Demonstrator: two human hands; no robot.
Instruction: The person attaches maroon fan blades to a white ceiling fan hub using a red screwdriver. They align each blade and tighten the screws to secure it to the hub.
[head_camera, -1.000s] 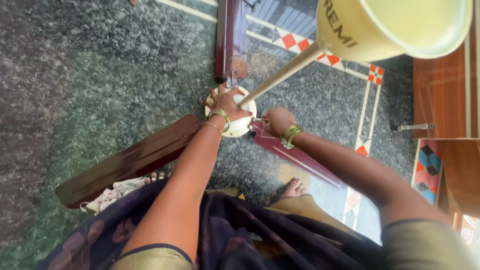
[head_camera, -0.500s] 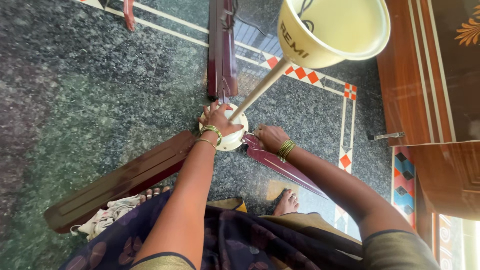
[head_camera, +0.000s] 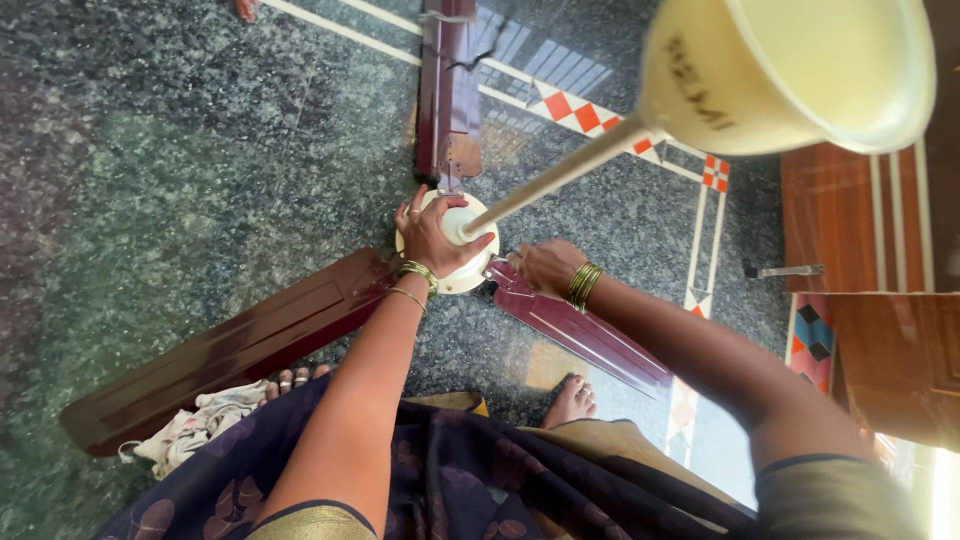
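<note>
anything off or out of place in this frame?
Yes: a ceiling fan sits on the stone floor with its rod and cream canopy cup pointing up. The left hand rests on the hub, the right hand on a maroon blade. A crumpled rag lies beside another blade.

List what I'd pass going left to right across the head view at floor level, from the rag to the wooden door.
Crumpled rag → left-pointing maroon fan blade → left hand on the cream fan hub → right hand → lower-right fan blade → tiled floor border → wooden door.
</note>
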